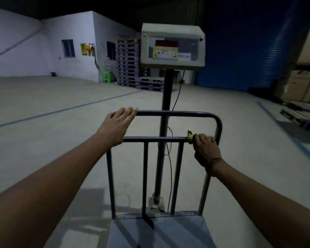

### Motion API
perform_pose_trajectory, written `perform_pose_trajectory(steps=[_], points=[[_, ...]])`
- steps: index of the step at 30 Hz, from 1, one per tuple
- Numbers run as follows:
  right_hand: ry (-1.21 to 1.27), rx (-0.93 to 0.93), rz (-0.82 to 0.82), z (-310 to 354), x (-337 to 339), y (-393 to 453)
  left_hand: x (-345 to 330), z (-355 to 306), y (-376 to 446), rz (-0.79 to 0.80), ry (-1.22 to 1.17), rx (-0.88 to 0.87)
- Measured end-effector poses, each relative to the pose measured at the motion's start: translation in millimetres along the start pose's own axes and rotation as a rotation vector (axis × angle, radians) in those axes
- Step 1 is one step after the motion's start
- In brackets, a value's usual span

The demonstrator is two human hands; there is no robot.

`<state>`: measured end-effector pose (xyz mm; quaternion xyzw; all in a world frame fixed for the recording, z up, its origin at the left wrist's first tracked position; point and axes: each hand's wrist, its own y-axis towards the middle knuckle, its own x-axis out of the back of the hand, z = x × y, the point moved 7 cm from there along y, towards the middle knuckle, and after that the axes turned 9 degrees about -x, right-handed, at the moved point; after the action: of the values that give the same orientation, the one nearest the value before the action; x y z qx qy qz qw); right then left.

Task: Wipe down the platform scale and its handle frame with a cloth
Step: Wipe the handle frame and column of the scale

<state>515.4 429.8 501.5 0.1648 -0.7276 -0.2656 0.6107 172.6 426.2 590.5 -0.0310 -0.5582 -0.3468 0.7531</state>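
The platform scale stands right in front of me, its grey platform [161, 231] at the bottom of the view. A dark blue handle frame [175, 114] rises from the platform's far edge. My left hand [117, 125] rests on the frame's top left corner, fingers laid over the bar. My right hand [205, 146] is shut on a yellow cloth [189, 135], pressed around the right end of the middle crossbar [154, 139]. Behind the frame a dark post [166, 97] carries the grey display box [172, 46].
A black cable [176, 97] hangs from the display box down behind the frame. Stacked pallets [128, 63] and a green stool [106, 76] stand at the far wall. Cardboard boxes on pallets [301, 83] sit at the right. Bare concrete floor lies to the left.
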Motion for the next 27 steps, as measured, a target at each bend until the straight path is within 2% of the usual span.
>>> perform_pose_trajectory(steps=[3,5,8,11,14,17,20,22,25,27], points=[[-0.134,-0.08,0.152,-31.3,10.6,-0.7,4.3,-1.8,-1.7,0.056,-0.02,0.03],[-0.027,-0.117,0.299,-39.5,19.3,-14.7,10.8,-8.6,-5.2,0.089,-0.084,0.1],[0.4,-0.267,0.41,-36.2,45.6,-65.6,13.5,-42.0,-31.7,0.137,-0.236,0.166],[0.92,-0.579,0.593,-25.4,39.6,-142.2,-5.0,-103.9,-91.6,0.178,-0.63,0.23],[1.404,-0.875,0.923,16.5,24.9,-223.5,-37.9,-168.1,-172.4,0.253,-1.011,0.43],[1.702,-1.084,1.313,77.1,25.2,-296.2,-60.4,-219.6,-243.9,0.323,-1.376,0.698],[1.878,-1.14,1.542,131.5,30.5,-343.7,-86.8,-252.0,-295.1,0.514,-1.714,1.081],[1.953,-1.197,1.623,157.8,25.4,-363.1,-107.0,-255.8,-318.0,0.501,-1.857,1.296],[2.006,-1.21,1.679,185.8,11.5,-369.9,-138.4,-233.9,-335.4,0.412,-1.849,1.409],[1.992,-1.116,1.695,204.2,-4.8,-371.7,-159.8,-218.2,-344.8,0.376,-1.773,1.396]])
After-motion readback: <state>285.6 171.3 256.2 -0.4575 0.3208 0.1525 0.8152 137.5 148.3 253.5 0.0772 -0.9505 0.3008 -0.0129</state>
